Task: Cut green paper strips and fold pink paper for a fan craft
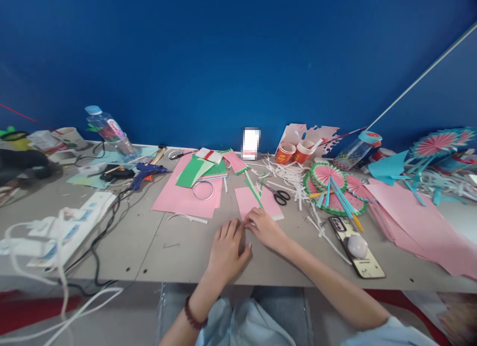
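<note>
My left hand (pixel 228 250) lies palm down on the grey tabletop, fingers spread a little, holding nothing visible. Just right of it, my right hand (pixel 264 228) rests at the lower edge of a small pink sheet (pixel 244 199), with thumb and fingertips pinched together. Whatever those fingertips hold is too small to make out. A green and white strip (pixel 254 191) crosses the sheet above my right hand. Black-handled scissors (pixel 281 197) lie at the sheet's right. To the left, green paper (pixel 189 172) and a clear ring (pixel 203 190) sit on larger pink paper (pixel 167 196).
Paper scraps (pixel 290 174), red cups (pixel 285 153) and watermelon-patterned fans (pixel 328 177) stand or lie at back right. A phone (pixel 372 266) is near the front edge. Left are a blue glue gun (pixel 143 174), power strip (pixel 80 232), cables and a bottle (pixel 108 127).
</note>
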A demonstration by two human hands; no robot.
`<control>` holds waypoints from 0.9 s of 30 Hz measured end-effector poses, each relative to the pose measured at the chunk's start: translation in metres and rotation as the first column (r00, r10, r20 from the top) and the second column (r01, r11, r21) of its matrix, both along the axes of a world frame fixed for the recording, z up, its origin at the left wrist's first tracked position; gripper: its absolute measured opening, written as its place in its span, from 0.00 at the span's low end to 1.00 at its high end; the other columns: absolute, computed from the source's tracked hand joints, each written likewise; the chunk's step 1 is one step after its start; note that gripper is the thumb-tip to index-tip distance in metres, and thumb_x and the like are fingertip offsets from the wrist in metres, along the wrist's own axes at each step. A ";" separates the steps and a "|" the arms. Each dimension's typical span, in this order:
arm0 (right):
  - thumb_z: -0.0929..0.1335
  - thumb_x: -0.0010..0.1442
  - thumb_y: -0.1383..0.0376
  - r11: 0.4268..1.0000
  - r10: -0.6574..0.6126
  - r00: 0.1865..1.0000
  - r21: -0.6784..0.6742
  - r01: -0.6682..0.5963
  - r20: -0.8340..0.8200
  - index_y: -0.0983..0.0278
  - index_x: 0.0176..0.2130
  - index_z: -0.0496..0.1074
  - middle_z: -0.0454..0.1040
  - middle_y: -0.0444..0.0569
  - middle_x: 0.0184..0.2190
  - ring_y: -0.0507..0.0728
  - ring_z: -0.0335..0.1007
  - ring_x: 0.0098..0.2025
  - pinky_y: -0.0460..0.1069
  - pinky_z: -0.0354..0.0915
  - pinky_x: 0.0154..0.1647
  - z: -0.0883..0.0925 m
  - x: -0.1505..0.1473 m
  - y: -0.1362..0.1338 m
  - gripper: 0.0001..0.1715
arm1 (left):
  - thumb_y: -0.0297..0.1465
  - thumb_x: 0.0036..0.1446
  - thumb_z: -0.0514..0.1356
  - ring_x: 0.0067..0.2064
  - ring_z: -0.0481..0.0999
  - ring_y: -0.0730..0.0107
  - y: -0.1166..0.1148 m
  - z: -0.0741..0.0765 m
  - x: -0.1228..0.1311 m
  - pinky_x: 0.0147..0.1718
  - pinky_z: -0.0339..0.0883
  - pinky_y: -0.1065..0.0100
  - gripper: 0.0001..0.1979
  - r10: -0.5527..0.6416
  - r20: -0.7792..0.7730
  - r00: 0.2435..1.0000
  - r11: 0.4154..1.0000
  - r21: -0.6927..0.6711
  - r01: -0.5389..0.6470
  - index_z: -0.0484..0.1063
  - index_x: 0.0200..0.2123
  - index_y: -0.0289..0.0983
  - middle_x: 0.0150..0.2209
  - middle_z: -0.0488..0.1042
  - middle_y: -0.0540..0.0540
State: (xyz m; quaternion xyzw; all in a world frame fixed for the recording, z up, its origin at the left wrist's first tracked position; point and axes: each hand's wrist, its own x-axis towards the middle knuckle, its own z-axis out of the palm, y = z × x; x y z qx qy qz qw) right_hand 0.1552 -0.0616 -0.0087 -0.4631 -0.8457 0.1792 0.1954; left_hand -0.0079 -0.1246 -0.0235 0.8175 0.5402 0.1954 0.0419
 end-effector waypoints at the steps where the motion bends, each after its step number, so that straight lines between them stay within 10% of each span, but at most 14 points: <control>1: 0.68 0.58 0.73 1.000 0.010 1.000 -0.012 -0.010 0.006 0.65 0.34 0.70 0.71 0.48 0.34 0.57 0.66 0.40 0.52 0.63 0.43 0.000 0.000 0.002 0.03 | 0.37 0.57 0.54 0.55 0.62 0.52 0.000 0.001 0.000 0.52 0.58 0.53 0.26 -0.001 0.002 1.000 1.000 0.001 0.001 0.62 0.58 0.34 0.56 0.65 0.38; 20: 0.60 0.62 0.73 1.000 0.014 0.995 -0.021 -0.016 -0.096 0.62 0.33 0.64 0.68 0.50 0.39 0.58 0.63 0.43 0.54 0.61 0.47 0.015 0.047 -0.023 0.08 | 0.35 0.57 0.55 0.55 0.63 0.53 -0.002 0.004 0.001 0.53 0.58 0.53 0.25 0.018 0.025 1.000 1.000 -0.006 -0.018 0.63 0.57 0.36 0.56 0.66 0.39; 27: 0.59 0.64 0.56 0.908 -0.394 0.816 -0.315 0.275 -0.423 0.61 0.33 0.62 0.70 0.51 0.41 0.53 0.67 0.32 0.49 0.65 0.34 0.011 0.122 -0.033 0.12 | 0.34 0.56 0.56 0.56 0.61 0.53 0.001 0.004 -0.001 0.53 0.58 0.52 0.24 0.013 0.081 0.997 0.997 -0.080 -0.006 0.62 0.56 0.37 0.56 0.65 0.41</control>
